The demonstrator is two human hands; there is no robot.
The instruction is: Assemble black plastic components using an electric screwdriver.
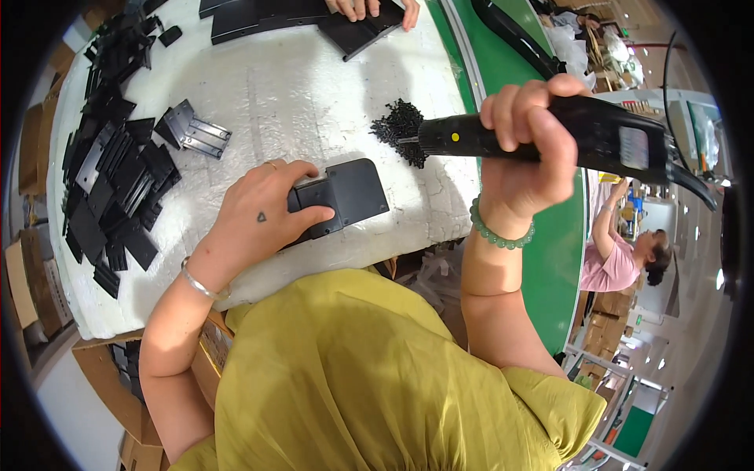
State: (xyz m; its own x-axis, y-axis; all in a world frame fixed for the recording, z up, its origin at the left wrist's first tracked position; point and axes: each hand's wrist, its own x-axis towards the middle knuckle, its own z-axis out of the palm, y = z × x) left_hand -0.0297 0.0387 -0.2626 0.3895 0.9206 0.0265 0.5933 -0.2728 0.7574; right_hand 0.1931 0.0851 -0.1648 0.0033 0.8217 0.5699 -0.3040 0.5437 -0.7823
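My right hand (534, 145) is wrapped round a black electric screwdriver (597, 133), held nearly level with its bit pointing left. The bit's tip is over or in a pile of small black screws (402, 125); I cannot tell whether a screw sits on it. With thumb and fingers, my left hand (263, 208) grips a flat black plastic part (357, 192) at its left end, near the table's front edge. The part has a rounded corner and small holes along its near side. My palm and fingers hide some of its left end.
A heap of black plastic parts (118, 180) covers the table's left side, with a shiny bracket-like piece (192, 129) beside it. Across the white table (275, 94), another person's hands (369, 9) hold a black panel (357, 33). A green conveyor-like surface (542, 267) runs along the right.
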